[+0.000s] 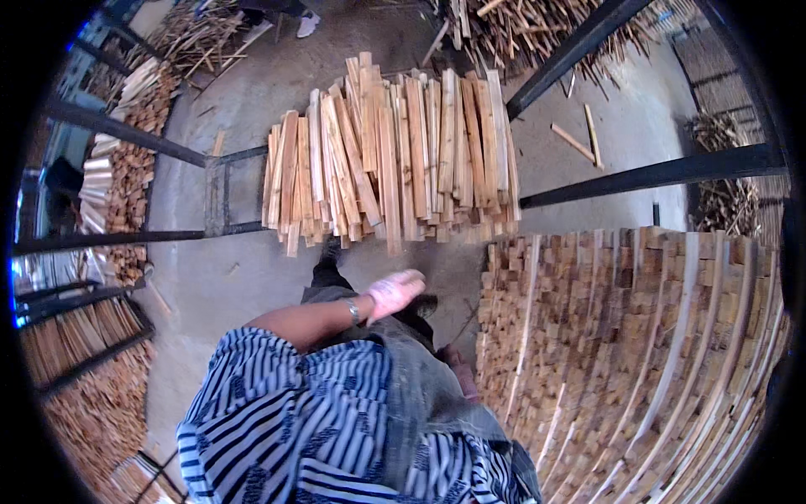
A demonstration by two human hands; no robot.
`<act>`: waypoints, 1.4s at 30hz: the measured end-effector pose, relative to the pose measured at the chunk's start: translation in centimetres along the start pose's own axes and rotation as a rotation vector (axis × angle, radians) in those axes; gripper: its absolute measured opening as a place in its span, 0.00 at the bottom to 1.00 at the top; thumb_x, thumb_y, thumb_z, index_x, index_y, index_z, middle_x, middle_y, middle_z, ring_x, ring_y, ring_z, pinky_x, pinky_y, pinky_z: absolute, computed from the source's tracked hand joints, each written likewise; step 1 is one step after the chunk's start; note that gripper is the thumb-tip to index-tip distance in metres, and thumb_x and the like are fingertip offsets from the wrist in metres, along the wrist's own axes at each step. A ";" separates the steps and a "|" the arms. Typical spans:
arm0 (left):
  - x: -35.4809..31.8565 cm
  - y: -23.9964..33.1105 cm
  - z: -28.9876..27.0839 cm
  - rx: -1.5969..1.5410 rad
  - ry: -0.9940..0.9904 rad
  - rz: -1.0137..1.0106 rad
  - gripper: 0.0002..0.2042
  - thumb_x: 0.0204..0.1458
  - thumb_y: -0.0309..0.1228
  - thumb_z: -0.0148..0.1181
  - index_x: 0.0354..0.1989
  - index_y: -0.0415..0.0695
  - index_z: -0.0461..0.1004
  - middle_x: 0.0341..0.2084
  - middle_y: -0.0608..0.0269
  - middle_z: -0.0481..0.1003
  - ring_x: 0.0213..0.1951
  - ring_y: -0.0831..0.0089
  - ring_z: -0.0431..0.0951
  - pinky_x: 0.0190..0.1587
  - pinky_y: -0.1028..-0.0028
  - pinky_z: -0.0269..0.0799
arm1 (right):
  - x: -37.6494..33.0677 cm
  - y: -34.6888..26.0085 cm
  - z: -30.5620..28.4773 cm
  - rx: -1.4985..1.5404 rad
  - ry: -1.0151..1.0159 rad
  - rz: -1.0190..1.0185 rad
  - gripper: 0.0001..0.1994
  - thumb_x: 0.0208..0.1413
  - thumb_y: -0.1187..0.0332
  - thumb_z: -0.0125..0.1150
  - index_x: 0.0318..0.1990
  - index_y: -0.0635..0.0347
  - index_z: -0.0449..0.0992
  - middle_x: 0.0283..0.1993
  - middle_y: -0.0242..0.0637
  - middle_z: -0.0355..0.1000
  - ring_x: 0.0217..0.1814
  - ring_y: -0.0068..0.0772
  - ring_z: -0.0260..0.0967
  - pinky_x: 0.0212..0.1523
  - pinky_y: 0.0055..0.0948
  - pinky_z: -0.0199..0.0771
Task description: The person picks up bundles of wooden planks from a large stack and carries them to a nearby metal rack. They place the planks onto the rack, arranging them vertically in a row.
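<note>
My left hand [396, 294], in a pale pinkish glove, is held in front of my apron [424, 395]. Its fingers are stretched out, with nothing seen in them. Ahead of it lies a wide pile of loose wooden slats [390, 168], their near ends uneven. My right hand [460, 375] hangs low at my right side, close to a tall stack of wood pieces [621, 336]. It is dim and partly covered by my body, so its fingers cannot be made out.
Dark metal bars [655, 175] run out from both sides of the slat pile. Two loose sticks [592, 139] lie on the concrete floor [185, 277] at the right. More wood is heaped at the far right [554, 34] and along the left wall. A person's shoe [308, 24] shows at the far edge.
</note>
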State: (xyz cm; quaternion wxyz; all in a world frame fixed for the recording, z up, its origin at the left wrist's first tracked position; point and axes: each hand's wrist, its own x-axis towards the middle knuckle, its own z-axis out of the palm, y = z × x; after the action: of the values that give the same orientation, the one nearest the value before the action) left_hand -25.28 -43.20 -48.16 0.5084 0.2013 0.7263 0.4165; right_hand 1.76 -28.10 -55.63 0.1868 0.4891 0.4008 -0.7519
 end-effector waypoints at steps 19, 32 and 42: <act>28.3 -12.5 -31.2 -0.403 0.093 -0.131 0.52 0.50 0.58 0.60 0.74 0.40 0.38 0.72 0.48 0.47 0.71 0.55 0.51 0.71 0.58 0.45 | 29.6 -13.1 12.5 0.648 0.449 -0.185 0.46 0.49 0.24 0.46 0.67 0.48 0.56 0.48 0.36 0.59 0.44 0.36 0.62 0.48 0.51 0.66; 33.5 -12.9 -25.5 -0.519 0.675 -0.243 0.53 0.44 0.43 0.73 0.72 0.41 0.40 0.61 0.42 0.64 0.58 0.52 0.69 0.59 0.55 0.67 | 34.7 -16.0 15.4 0.063 0.559 -0.325 0.40 0.58 0.31 0.44 0.64 0.58 0.62 0.52 0.40 0.69 0.52 0.33 0.63 0.55 0.34 0.63; 25.8 -11.1 -23.8 -0.441 0.479 -0.266 0.47 0.55 0.42 0.63 0.74 0.44 0.36 0.69 0.49 0.52 0.66 0.57 0.58 0.66 0.59 0.56 | 31.5 -10.8 20.5 -0.735 0.204 -0.806 0.26 0.62 0.46 0.50 0.57 0.55 0.70 0.53 0.48 0.69 0.56 0.44 0.68 0.56 0.36 0.69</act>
State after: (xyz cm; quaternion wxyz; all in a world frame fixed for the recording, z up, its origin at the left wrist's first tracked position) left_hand -55.76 -40.58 -68.67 0.4048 -0.1132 0.7374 0.5288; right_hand -31.78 -34.14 -74.86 0.0026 0.2701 0.8082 -0.5233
